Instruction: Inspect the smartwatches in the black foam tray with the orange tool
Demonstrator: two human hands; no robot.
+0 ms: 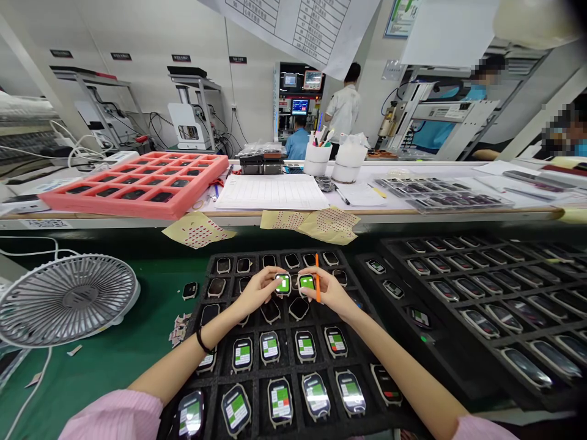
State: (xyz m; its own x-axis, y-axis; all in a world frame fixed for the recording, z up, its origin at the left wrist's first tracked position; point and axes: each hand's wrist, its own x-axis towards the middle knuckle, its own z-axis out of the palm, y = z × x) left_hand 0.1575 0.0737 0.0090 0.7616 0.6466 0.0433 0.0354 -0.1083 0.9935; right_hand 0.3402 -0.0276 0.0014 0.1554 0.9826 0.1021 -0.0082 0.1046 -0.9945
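Note:
My left hand grips a smartwatch with no strap, its screen lit green and white, thumb at its left side. Close beside it, a second smartwatch with a green screen is in my right hand. An orange stick stands upright between that hand's fingers. Both watches are above a black foam tray with rows of pockets. Near rows hold watch bodies with lit screens, such as one watch showing green, white and red. Screens in the far rows are dark.
A white fan stands left on the green mat. More foam trays of watches lie right. On the shelf are a pink foam tray, paper sheets, a pen cup and clear plastic trays. People work behind.

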